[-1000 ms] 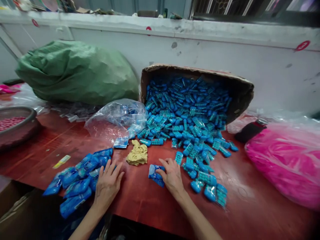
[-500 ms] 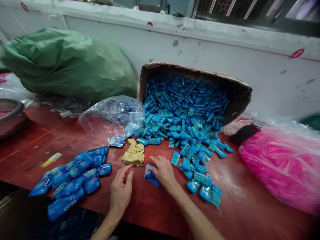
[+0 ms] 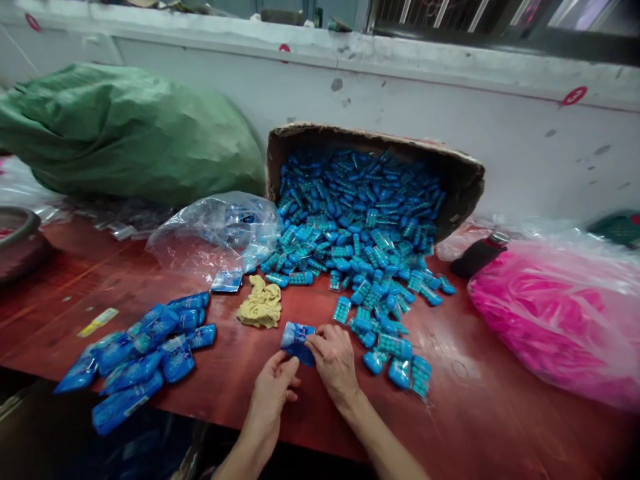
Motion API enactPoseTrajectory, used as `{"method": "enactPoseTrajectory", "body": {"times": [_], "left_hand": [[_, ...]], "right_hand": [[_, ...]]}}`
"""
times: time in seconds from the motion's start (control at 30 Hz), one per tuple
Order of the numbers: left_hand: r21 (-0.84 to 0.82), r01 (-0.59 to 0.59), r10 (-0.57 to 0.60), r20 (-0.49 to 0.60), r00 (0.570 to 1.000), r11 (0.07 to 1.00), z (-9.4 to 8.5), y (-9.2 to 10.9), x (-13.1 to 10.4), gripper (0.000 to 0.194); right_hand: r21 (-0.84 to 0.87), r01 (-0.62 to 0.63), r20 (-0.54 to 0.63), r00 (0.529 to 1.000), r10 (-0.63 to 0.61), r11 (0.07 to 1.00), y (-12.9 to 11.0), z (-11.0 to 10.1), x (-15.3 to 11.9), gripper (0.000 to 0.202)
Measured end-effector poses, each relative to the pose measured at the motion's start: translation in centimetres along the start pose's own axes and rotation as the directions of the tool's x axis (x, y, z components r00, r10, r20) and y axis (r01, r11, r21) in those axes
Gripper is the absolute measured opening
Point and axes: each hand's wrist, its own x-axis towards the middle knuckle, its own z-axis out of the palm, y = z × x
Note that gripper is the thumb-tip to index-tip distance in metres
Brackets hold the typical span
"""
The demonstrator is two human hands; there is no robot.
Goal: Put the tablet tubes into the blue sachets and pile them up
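Observation:
A small blue printed packet (image 3: 296, 337) is raised a little at the front middle of the red table. My right hand (image 3: 334, 357) pinches its right side between thumb and fingers. Just below its lower left edge is my left hand (image 3: 275, 387), fingers loosely bent and apart; whether a fingertip touches the packet I cannot tell. Behind them lies a crumpled yellow cloth-like piece (image 3: 260, 303). To the left, several filled blue packets (image 3: 145, 353) are heaped near the table edge. Small clear-and-blue packs (image 3: 395, 345) lie loose to the right.
A cardboard box (image 3: 457, 190) on its side spills many small blue packs. Beside it are a clear plastic bag (image 3: 200, 233) and a large green sack (image 3: 135, 133). On the right stand a dark bottle (image 3: 477, 255) and a pink-filled bag (image 3: 545, 320). A round basin (image 3: 25, 247) sits far left.
My right hand has closed on the blue packet and tilted it up from the table. My left hand has moved right, towards the packet. The view has shifted slightly.

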Motion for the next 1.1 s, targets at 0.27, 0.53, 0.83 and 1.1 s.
{"method": "enactPoseTrajectory", "body": {"times": [0.27, 0.53, 0.83, 1.1], "left_hand": [[-0.038, 0.038, -0.04, -0.039, 0.998, 0.999, 0.0, -0.4, -0.5, 0.032], [-0.123, 0.118, -0.115, 0.032, 0.993, 0.985, 1.5, -0.7, -1.2, 0.027], [-0.204, 0.186, -0.178, 0.058, 0.982, 0.961, 1.7, -0.9, -2.3, 0.021], [-0.09, 0.043, -0.035, 0.093, 0.995, 0.995, 1.6, -1.9, -2.0, 0.027]], "right_hand": [[0.043, -0.059, -0.28, 0.958, 0.069, 0.997, 2.2, -4.1, -5.5, 0.033], [-0.298, -0.418, -0.15, 0.908, 0.391, 0.858, 10.6, -3.6, -8.1, 0.055], [0.52, -0.401, -0.024, 0.876, 0.482, 0.754, 2.9, -4.1, -4.1, 0.041], [0.851, -0.526, 0.468, 0.758, 0.454, 0.001, -1.9, -1.1, -4.4, 0.026]]}}
